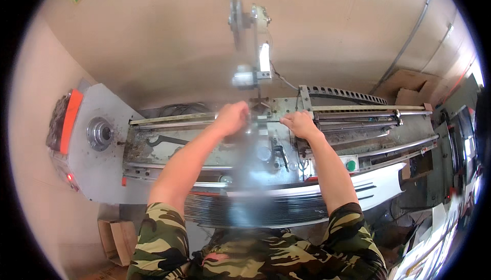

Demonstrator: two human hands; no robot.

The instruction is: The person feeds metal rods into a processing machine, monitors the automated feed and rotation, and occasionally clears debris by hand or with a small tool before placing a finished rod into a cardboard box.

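Observation:
Both my arms reach over a long metal machine bed with rails. My right hand (302,124) is closed in a pinch on a thin dark rod (274,121), which runs leftward over the carriage (279,107). To the left of the carriage, my left hand (233,117) is closed too, its fingertips near a pale blurred streak down the picture. What it holds, if anything, cannot be made out. Below my hands, a black lever (280,155) stands on the carriage. A bundle of thin dark rods (204,209) lies in a white trough (391,178) between me and the machine.
A wrench (169,140) lies on the bed at left, near a grey housing with a round chuck (100,133). A green button (351,165) sits right of the carriage. Behind are a wheel on a bracket (236,20) and a cable chain (348,94). A cardboard box (118,240) stands lower left.

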